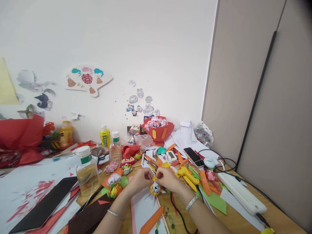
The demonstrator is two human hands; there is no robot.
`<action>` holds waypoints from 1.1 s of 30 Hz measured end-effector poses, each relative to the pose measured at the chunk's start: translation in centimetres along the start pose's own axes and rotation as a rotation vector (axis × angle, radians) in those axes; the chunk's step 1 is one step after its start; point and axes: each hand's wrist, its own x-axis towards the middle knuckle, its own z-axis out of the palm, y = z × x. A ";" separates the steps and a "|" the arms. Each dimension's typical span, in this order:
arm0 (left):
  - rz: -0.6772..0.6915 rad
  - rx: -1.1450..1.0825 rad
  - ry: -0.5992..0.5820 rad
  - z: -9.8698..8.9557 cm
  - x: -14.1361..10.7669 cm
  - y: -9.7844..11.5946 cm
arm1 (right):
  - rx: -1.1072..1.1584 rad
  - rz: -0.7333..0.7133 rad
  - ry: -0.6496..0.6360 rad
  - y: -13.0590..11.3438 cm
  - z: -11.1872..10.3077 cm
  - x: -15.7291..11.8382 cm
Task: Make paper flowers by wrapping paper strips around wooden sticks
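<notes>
Fingertips of the left hand [143, 178] and right hand [167, 178] pinched the yellow top of a folded-paper ball [155, 189] at six o'clock in the view, curled fingers hiding the exact contact. Its rounded body showed yellow, white and dark facets, blurred in detail. Beyond it, at twelve o'clock, stood a red bouquet [158, 134]; toward ten, the left edge cut off a red wrapped bundle [20, 135].

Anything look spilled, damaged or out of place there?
Red streaks or scraps are strewn over the white sheet at left, breaking its plain surface. The yellow glue gun lies among loose paper offcuts, looking untidy. No liquid spill shows.
</notes>
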 end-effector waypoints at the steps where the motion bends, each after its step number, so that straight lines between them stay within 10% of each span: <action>1: 0.004 0.017 0.005 0.0 0.0 0.0 | -0.011 -0.005 0.001 -0.1 0.0 -0.1; 20: 0.061 0.223 0.002 -0.4 -0.7 1.4 | -0.070 -0.028 0.028 -1.4 0.0 -0.5; 33: -0.085 -0.185 -0.105 -1.1 0.2 -1.2 | 0.027 0.013 0.067 -2.0 -0.1 -0.5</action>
